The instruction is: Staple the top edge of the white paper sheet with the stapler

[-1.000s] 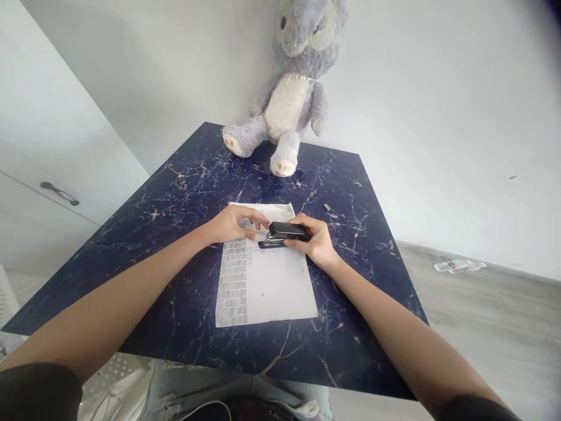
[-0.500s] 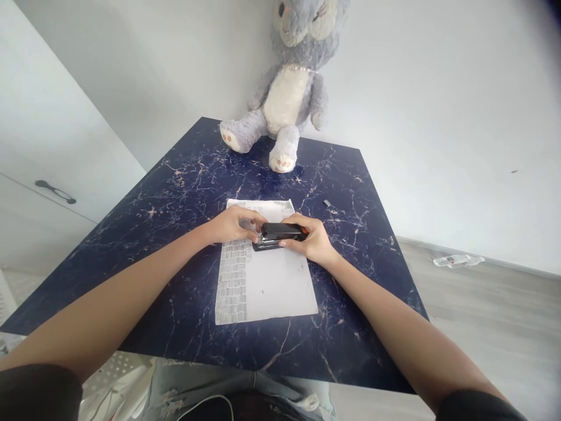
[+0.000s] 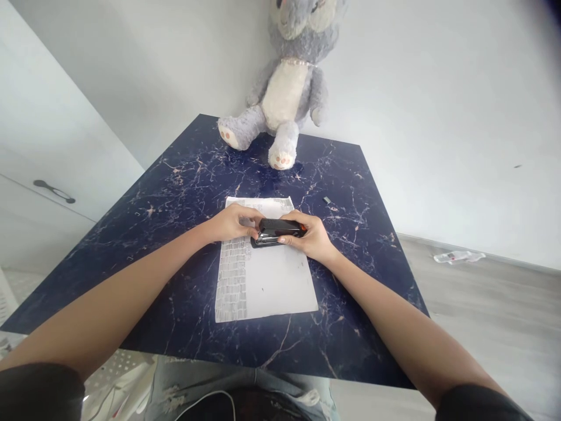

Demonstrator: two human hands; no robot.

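A black stapler lies sideways over a printed sheet of paper on the table. Its back end, where a bit of orange shows, is wrapped by my right hand, thumb on the near side and fingers over the far side. My left hand is closed around the stapler's front end, with thumb and fingertips against it. A silver part shows between the upper arm and the base. The palm of my right hand hides the rear of the stapler.
The dark blue marbled table has a grey plush toy sitting at its far edge. A small grey piece lies right of the paper. Clear plastic packaging is on the floor to the right.
The stapler's upper arm has tipped slightly in my hands, and the view has shifted a little. Both hands keep nearly the same place on it.
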